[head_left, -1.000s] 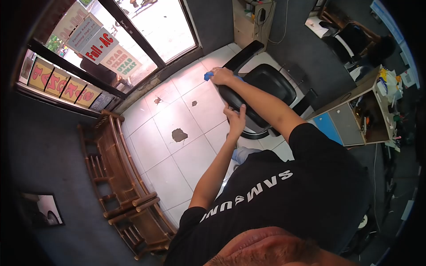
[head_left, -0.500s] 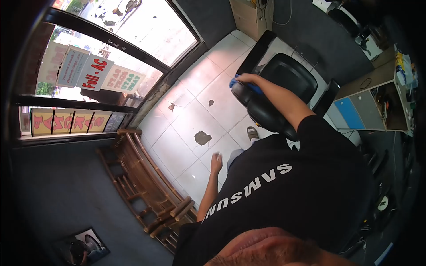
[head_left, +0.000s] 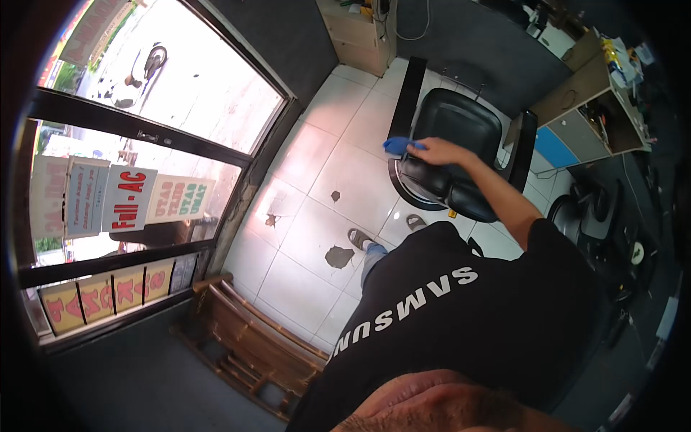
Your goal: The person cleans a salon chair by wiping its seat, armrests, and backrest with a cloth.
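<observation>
My right hand (head_left: 430,152) is closed on a blue cloth (head_left: 403,147), bunched up and sticking out past the fingertips. Both are at the upper left end of the black padded backrest (head_left: 426,178) of a barber-style chair, beside its left armrest (head_left: 409,97). Whether the cloth touches the padding I cannot tell. Beyond the backrest lies the black seat (head_left: 461,119), and my right forearm crosses over the chair. My left hand is out of view, on the side hidden by my black shirt (head_left: 475,317).
A brown bamboo bench (head_left: 252,338) stands at the lower left, by a glass door front with signs (head_left: 129,198). Dark broken patches (head_left: 338,257) mark the white tiles. At the right are a cabinet (head_left: 576,129) and another black chair (head_left: 576,216).
My right hand and the cloth have shifted to the right and slightly down in view. My left hand has gone out of view. The whole view has turned, and a second sandalled foot shows.
</observation>
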The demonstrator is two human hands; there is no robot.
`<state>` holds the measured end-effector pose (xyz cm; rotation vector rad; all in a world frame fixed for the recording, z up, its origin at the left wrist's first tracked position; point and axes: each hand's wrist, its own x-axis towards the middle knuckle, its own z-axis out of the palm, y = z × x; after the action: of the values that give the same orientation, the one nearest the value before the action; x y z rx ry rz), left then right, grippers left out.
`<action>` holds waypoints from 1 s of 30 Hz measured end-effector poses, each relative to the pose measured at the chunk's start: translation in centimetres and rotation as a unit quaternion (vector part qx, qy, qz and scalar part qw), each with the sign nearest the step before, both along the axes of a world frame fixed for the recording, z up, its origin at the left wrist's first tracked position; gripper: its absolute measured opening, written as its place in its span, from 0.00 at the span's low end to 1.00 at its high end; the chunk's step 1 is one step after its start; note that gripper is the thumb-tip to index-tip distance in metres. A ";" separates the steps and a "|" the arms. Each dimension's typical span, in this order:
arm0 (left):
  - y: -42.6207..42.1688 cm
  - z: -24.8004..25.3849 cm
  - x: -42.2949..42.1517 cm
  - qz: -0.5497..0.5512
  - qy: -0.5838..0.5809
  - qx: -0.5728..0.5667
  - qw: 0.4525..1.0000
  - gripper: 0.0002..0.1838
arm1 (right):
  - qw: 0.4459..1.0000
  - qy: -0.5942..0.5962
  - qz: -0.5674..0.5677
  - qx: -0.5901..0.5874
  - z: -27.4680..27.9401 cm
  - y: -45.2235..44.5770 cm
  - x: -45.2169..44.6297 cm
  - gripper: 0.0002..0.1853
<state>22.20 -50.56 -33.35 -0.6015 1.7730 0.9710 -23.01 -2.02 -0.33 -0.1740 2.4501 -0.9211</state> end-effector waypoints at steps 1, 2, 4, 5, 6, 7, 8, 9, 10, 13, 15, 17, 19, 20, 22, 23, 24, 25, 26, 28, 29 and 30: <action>-2.1 -0.7 -3.2 0.003 0.017 0.004 1.000 0.22 | 0.999 0.039 0.018 -0.022 0.8 -2.2 1.0 0.34; -4.4 -1.3 -6.8 0.019 0.041 0.000 0.999 0.21 | 0.997 0.015 -0.024 -0.066 1.0 -3.8 0.8 0.33; -8.8 -1.2 -14.9 0.084 0.114 -0.030 0.989 0.21 | 0.981 -0.035 -0.109 -0.160 0.5 -6.9 0.1 0.31; -10.5 -0.4 -19.0 0.124 0.189 -0.071 0.972 0.20 | 0.955 -0.049 -0.194 -0.218 0.5 -8.5 -0.2 0.31; -13.3 -1.2 -23.8 0.130 0.236 -0.090 0.959 0.19 | 0.918 -0.060 -0.278 -0.276 0.5 -9.9 -0.8 0.32; -16.4 -1.8 -28.5 0.097 0.237 -0.089 0.963 0.19 | 0.869 -0.069 -0.359 -0.332 0.5 -11.3 -1.5 0.32; -17.7 0.1 -32.7 0.125 0.250 -0.074 0.957 0.19 | 0.781 -0.105 -0.410 -0.459 0.3 -12.4 -2.1 0.32; -19.0 1.8 -36.4 0.139 0.264 -0.059 0.953 0.19 | 0.741 -0.121 -0.457 -0.477 -0.6 -13.0 -2.6 0.32; -20.0 3.1 -39.8 0.152 0.265 -0.042 0.951 0.19 | 0.698 -0.137 -0.501 -0.494 -1.9 -13.6 -3.4 0.31; -20.3 7.0 -46.4 0.172 0.314 -0.035 0.933 0.19 | 0.584 -0.106 -0.612 -0.522 -3.2 -14.9 -5.1 0.31; -20.0 7.1 -48.2 0.172 0.327 -0.016 0.929 0.19 | 0.546 -0.006 -0.664 -0.510 -6.1 -14.8 -6.2 0.30; -19.1 5.7 -48.0 0.150 0.307 -0.014 0.940 0.18 | 0.623 0.138 -0.678 -0.363 -9.1 -14.0 -7.3 0.31; -20.2 1.1 -47.0 -0.019 0.268 -0.025 0.963 0.21 | 0.673 0.256 -0.665 -0.197 -9.8 -14.0 -8.4 0.33; -18.7 2.9 -45.9 -0.044 0.220 -0.026 0.974 0.20 | 0.681 0.296 -0.656 -0.136 -11.1 -13.6 -9.3 0.33; -19.2 1.4 -43.9 -0.139 0.128 0.001 0.982 0.21 | 0.675 0.345 -0.652 0.037 -15.6 -13.6 -11.0 0.34; -20.4 0.3 -43.2 -0.194 0.094 0.038 0.976 0.23 | 0.698 0.300 -0.644 0.090 -17.4 -13.9 -11.7 0.35; -20.9 0.3 -43.3 -0.236 0.073 0.047 0.968 0.23 | 0.717 0.253 -0.633 0.142 -19.1 -14.3 -12.0 0.35; -21.4 0.4 -43.4 -0.261 0.051 0.045 0.963 0.23 | 0.734 0.202 -0.619 0.194 -21.2 -14.5 -12.2 0.36; -21.4 1.0 -44.0 -0.267 0.038 0.038 0.962 0.24 | 0.754 0.205 -0.571 0.254 -25.6 -14.3 -12.1 0.40; -21.5 2.1 -47.1 -0.270 0.038 0.023 0.962 0.24 | 0.746 0.166 -0.558 0.324 -24.2 -14.7 -13.1 0.42; -21.4 2.7 -49.2 -0.269 0.043 0.020 0.962 0.24 | 0.741 0.146 -0.550 0.358 -24.4 -14.7 -13.9 0.43; -21.4 3.1 -51.5 -0.259 0.054 0.019 0.964 0.24 | 0.723 0.164 -0.565 0.363 -24.7 -14.6 -14.7 0.45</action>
<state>-29.32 -71.95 -30.29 -0.0447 1.8708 0.6773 -37.67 -16.60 -25.02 1.7218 2.9314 -0.1774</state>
